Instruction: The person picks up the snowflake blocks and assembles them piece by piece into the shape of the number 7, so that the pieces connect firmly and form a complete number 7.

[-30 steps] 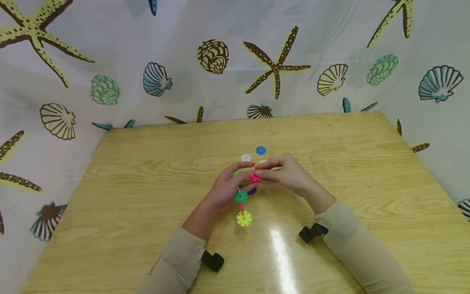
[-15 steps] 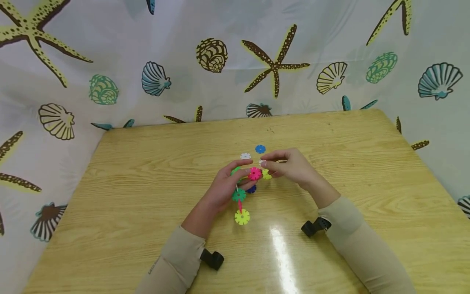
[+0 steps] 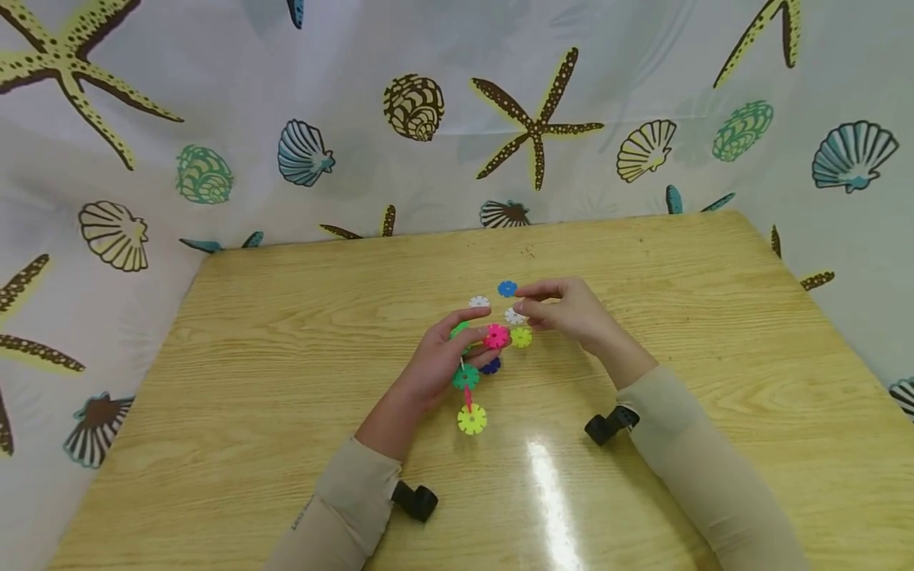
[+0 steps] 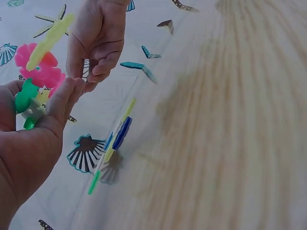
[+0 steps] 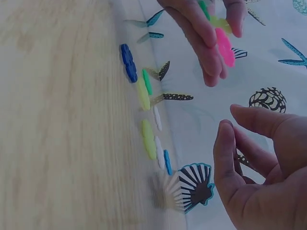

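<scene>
My left hand [image 3: 441,361] pinches a joined chain of notched plastic discs. A pink disc [image 3: 497,336] faces up at the fingertips, and a green disc [image 3: 466,377] and a yellow disc [image 3: 472,419] hang below the palm. Part of the chain is hidden by the fingers. My right hand [image 3: 574,313] hovers over loose discs, its thumb and index finger apart with nothing between them, as the right wrist view shows. Nearest its fingertips are a blue disc [image 3: 508,289] and a white disc [image 3: 515,316].
On the wooden table [image 3: 300,333] also lie a yellow disc [image 3: 522,337], a second white disc [image 3: 479,302] and a dark blue disc [image 3: 490,365]. Behind the table hangs a cloth [image 3: 328,71] printed with shells and starfish.
My right hand has let go of the pink disc and moved away, up and to the right, over the loose discs. The left hand keeps the chain almost in place.
</scene>
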Action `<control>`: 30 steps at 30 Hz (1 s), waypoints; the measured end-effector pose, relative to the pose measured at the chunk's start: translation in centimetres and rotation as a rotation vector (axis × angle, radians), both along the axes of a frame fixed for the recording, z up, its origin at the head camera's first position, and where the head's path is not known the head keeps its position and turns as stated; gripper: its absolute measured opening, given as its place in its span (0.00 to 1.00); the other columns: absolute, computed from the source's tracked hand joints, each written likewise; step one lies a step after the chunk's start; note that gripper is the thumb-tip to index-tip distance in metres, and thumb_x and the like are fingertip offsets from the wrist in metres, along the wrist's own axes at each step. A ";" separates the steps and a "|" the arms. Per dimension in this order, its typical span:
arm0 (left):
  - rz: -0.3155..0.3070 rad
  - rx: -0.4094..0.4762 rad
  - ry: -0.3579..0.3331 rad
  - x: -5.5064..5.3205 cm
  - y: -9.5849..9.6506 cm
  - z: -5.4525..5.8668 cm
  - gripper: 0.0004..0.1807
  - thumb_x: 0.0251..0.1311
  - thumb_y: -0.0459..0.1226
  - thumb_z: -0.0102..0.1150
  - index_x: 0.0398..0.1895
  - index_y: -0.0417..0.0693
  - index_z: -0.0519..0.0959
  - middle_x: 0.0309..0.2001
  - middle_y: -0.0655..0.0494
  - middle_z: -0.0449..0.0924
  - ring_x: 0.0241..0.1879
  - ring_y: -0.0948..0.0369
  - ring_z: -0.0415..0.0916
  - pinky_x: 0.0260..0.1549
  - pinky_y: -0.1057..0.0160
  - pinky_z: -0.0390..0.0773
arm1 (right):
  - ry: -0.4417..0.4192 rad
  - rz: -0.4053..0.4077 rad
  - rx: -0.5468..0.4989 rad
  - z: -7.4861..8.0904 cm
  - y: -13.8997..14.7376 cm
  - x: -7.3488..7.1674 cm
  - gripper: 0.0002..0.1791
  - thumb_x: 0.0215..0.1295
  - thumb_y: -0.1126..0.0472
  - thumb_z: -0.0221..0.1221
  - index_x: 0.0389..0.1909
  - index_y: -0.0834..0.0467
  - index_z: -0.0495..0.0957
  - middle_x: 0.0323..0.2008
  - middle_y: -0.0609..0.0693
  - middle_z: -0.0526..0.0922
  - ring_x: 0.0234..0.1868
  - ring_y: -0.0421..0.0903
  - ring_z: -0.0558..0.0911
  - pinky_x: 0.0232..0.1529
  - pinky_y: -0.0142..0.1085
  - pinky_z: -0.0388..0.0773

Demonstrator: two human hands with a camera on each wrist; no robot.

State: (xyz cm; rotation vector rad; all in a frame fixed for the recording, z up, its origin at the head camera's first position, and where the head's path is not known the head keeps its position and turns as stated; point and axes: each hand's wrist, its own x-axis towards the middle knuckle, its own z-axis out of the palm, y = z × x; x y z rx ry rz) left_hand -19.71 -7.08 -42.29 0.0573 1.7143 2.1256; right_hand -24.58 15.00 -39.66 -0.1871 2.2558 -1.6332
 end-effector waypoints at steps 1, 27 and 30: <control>0.001 0.002 0.002 0.0 0.0 0.0 0.23 0.76 0.36 0.47 0.71 0.43 0.65 0.63 0.37 0.72 0.58 0.50 0.80 0.54 0.62 0.81 | 0.000 0.000 0.010 0.0 -0.1 -0.3 0.22 0.70 0.58 0.62 0.60 0.65 0.78 0.54 0.61 0.79 0.47 0.55 0.84 0.52 0.45 0.85; -0.070 0.079 0.003 0.1 -0.8 0.4 0.24 0.77 0.36 0.42 0.72 0.40 0.61 0.76 0.39 0.49 0.52 0.57 0.81 0.55 0.63 0.81 | -0.096 -0.041 0.205 -1.5 -1.1 -6.1 0.24 0.63 0.60 0.68 0.59 0.60 0.79 0.42 0.54 0.77 0.33 0.44 0.79 0.36 0.34 0.85; -0.072 0.084 0.000 0.0 -0.8 0.4 0.25 0.77 0.36 0.42 0.73 0.40 0.60 0.77 0.41 0.49 0.57 0.53 0.79 0.57 0.62 0.80 | -0.103 -0.051 0.202 -1.7 -1.1 -6.4 0.25 0.62 0.60 0.69 0.61 0.59 0.78 0.43 0.55 0.77 0.30 0.43 0.79 0.35 0.34 0.84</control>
